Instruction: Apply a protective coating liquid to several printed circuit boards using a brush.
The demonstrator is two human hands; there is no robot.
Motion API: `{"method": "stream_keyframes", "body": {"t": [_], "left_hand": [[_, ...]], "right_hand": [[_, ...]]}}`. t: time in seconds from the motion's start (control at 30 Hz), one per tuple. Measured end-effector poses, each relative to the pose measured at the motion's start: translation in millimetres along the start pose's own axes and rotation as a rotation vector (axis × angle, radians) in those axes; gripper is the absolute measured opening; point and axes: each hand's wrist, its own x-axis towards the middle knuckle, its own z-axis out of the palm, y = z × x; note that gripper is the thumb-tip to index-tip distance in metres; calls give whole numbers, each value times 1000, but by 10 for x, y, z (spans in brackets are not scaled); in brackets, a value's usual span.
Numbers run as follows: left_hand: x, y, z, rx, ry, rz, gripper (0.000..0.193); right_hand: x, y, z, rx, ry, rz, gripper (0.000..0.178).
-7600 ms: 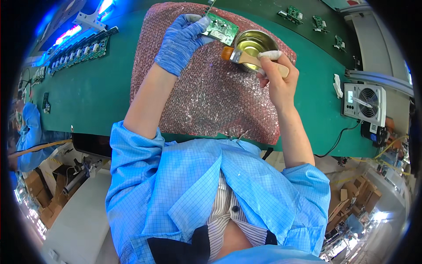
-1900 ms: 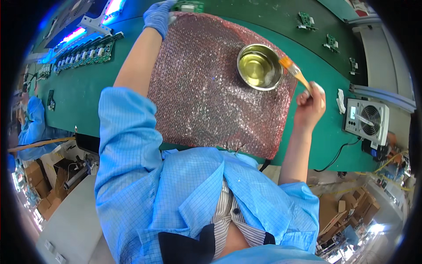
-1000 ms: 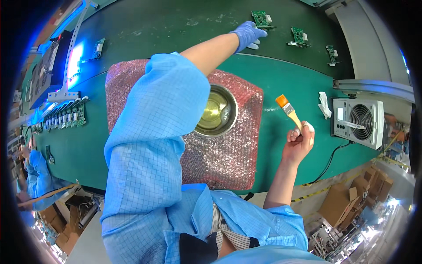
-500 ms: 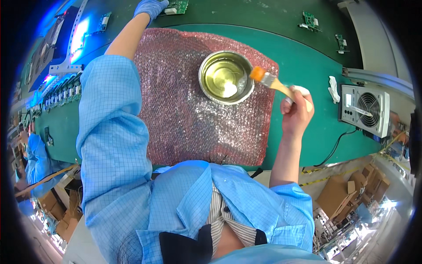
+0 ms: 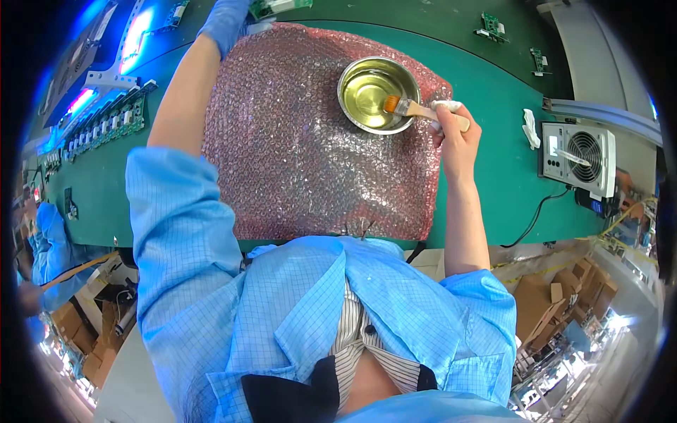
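Observation:
My right hand (image 5: 460,135) is closed around the wooden handle of a flat paintbrush (image 5: 419,110). The brush's orange bristles hang over the inside of a round metal bowl (image 5: 344,106) with clear yellowish liquid; whether they touch the liquid is unclear. White wrapping shows on this hand's fingers. My left hand (image 5: 227,28), in a blue glove, reaches to the far edge, its fingers at a green circuit board (image 5: 281,7) that it appears to grip. The picture's upper edge cuts off part of the board. Beneath the bowl lies a pinkish bubble-wrap sheet (image 5: 303,162).
More circuit boards (image 5: 492,27) lie at the far right, and a row of them (image 5: 106,130) stands at left beside a metal frame with bright blue light. A white fan unit (image 5: 578,158) with a cable sits at right near a crumpled white cloth (image 5: 530,129). Cardboard boxes (image 5: 539,303) stand below the bench.
My right hand has brought the brush leftward, from beside the bowl to over its inside. My left hand has drawn back a little with the circuit board. The whole view has shifted slightly.

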Motion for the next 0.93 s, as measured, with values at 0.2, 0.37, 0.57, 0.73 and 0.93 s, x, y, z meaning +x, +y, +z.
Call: {"method": "stream_keyframes", "body": {"t": [0.2,0.37,0.57,0.73,0.93], "left_hand": [[-498,-244,-492,-184,-234,175,17],[-804,-307,-652,-412,-273,8,17],[-1073,-420,-335,-305,-402,37,23],[-1293,-422,17,-112,-608,-22,36],[-1373,-399,168,70,-675,-36,47]], "right_hand": [[-23,-135,-50,-33,33,-105,16],[-44,-300,-250,-78,45,-79,17],[-101,-399,-375,14,38,-188,17],[-222,-595,-69,-61,-60,-203,17],[-165,-598,27,-135,-461,-336,20]]}}
